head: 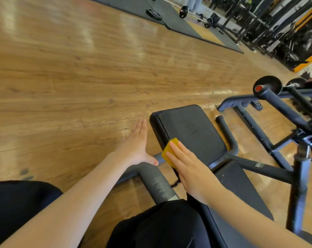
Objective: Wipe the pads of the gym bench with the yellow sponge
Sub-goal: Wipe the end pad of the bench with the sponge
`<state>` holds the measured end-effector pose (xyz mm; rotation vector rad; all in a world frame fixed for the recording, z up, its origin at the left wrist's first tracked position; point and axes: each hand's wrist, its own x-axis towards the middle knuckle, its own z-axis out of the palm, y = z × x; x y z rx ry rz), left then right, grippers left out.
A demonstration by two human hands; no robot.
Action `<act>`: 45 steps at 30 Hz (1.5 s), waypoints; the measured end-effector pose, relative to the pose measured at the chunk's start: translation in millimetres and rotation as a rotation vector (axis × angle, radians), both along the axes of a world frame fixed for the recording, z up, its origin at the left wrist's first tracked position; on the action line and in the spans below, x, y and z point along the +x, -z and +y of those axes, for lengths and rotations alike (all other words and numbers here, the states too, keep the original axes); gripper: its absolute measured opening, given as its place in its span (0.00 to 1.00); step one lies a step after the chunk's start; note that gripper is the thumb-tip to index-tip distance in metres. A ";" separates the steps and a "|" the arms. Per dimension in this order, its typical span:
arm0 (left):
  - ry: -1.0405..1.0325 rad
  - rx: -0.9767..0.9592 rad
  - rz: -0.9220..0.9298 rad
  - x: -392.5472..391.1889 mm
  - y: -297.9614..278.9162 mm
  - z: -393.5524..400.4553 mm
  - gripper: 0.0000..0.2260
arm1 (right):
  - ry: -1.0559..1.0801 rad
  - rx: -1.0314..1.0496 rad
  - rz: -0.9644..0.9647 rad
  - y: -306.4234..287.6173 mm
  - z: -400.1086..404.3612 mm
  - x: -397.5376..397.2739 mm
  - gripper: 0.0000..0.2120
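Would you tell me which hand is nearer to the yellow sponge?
Right. The right hand presses flat on the yellow sponge; the left hand is apart on its left, thumb on the frame.

Setting: a gym. We are looking down at a black padded bench (191, 129) on a dark tubular steel frame (255, 167), standing on a glossy wood-plank floor (71, 77). Beside it, to the right, we are seeing a second machine's frame, with a black roller (267, 86) and a red-capped bar end (258, 88). At the far side we are finding dark rubber mats (169, 13) lying on the floor, a barbell (196, 14) with small plates resting on them, and a loose weight plate (153, 14) near it. Along the upper right, black racks (255, 20) with orange trim are lining the wall.
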<state>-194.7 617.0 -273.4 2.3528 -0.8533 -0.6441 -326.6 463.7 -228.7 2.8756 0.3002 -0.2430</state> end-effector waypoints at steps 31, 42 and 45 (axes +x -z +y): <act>-0.079 -0.172 0.074 -6.9 -10.2 -29.2 0.60 | 0.327 0.482 -0.036 -2.8 -25.9 70.8 0.26; -0.177 -0.221 0.021 -19.6 -0.8 -47.4 0.63 | 0.320 0.597 -0.118 -1.1 -41.2 103.4 0.25; -0.209 -0.237 0.046 -21.0 -1.1 -46.6 0.63 | 0.171 0.641 -0.109 0.6 -31.4 117.3 0.24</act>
